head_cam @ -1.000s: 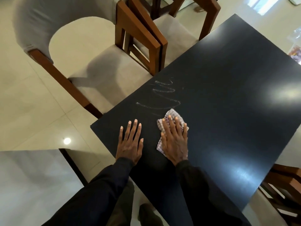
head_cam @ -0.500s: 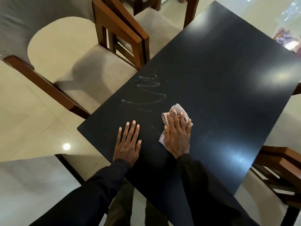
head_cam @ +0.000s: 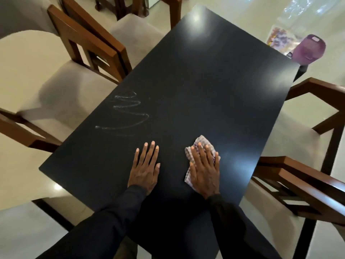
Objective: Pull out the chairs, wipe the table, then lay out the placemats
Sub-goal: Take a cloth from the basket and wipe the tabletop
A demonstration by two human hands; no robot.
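Observation:
A black rectangular table (head_cam: 205,81) fills the middle of the view. A white zigzag smear (head_cam: 124,113) marks its left part. My right hand (head_cam: 204,170) lies flat with straight fingers on a checked cloth (head_cam: 200,142), pressing it onto the table near the front right. My left hand (head_cam: 145,168) rests flat on the bare tabletop, fingers spread, to the left of the cloth and below the smear.
Two wooden chairs with pale cushions (head_cam: 61,85) stand pulled back on the left. Another wooden chair (head_cam: 306,176) stands at the right side. A purple cap-like object (head_cam: 308,52) sits beyond the far right corner. Pale tiled floor surrounds the table.
My right hand has slid the cloth to the right, away from the smear and from my left hand. The view has shifted right, showing more of the table and the right chair.

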